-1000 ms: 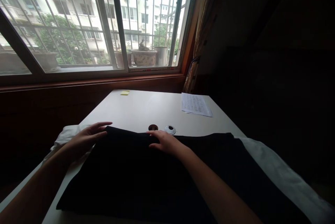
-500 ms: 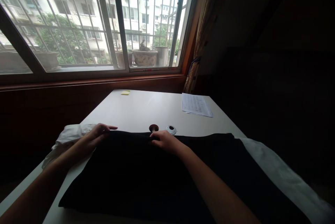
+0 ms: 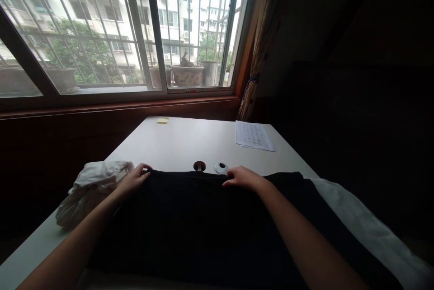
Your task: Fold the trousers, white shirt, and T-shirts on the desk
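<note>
A large piece of black cloth [image 3: 190, 226], perhaps a garment, lies spread over the white table [image 3: 190, 141]. At its far left corner my left hand [image 3: 136, 179] is closed, thumb and fingers pinching the edge. Farther right along the same far edge, my right hand [image 3: 243, 178] grips the cloth with fingers bent over it. Between the hands the edge runs almost straight. The near part of the cloth is too dark to show folds or seams.
Crumpled white cloth [image 3: 91, 186] lies left of my left arm. More pale cloth [image 3: 356, 217] hangs at the table's right side. Beyond the black edge are a round table hole [image 3: 200, 166], a white ring-shaped cover [image 3: 221, 168], printed sheets [image 3: 254, 136] and a yellow sticky note [image 3: 162, 120].
My right hand has moved right along the far edge. My left hand has shifted slightly right, its pointing finger now curled onto the cloth. The near left corner has drawn in to the right.
</note>
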### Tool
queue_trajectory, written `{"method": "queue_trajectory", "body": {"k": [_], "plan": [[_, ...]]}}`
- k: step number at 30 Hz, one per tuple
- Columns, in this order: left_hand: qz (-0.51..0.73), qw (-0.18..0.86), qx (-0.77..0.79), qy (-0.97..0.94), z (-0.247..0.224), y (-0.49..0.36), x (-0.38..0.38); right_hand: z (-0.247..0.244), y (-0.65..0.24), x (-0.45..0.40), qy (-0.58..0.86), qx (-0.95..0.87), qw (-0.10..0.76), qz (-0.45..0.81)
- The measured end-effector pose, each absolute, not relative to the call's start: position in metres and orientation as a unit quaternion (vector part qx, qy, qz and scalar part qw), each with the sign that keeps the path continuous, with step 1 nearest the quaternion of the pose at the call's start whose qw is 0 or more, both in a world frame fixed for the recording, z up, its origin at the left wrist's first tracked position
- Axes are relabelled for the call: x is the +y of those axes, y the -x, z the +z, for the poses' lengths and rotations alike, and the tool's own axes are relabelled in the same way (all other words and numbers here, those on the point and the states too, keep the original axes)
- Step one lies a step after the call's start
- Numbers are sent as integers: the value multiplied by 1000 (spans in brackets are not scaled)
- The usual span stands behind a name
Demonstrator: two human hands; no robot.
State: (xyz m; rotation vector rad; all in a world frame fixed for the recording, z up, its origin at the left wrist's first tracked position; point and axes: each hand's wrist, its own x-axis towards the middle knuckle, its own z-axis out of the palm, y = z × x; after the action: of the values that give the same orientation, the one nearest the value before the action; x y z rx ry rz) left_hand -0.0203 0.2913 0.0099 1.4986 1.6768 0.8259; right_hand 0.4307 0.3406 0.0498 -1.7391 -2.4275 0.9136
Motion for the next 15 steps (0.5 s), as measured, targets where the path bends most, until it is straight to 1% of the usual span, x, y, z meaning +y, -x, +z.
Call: {"method": "queue_trajectory", "body": {"k": [5,8,10,13,15], "plan": [[311,352,654,-593,6,24,293,66,-504,334,609,-741,-27,281],[300,342,659,-599,7,25,293,72,-556,325,647,-716,-17,260],[285,337,657,-611,12,23,293,74,-590,318,664,-705,9,248],[251,327,620,-668,22,20,296,74,-632,306,669,-693,58,261],[222,310,591,-711,27,18,300,71,-650,297,702,-671,125,205]]}}
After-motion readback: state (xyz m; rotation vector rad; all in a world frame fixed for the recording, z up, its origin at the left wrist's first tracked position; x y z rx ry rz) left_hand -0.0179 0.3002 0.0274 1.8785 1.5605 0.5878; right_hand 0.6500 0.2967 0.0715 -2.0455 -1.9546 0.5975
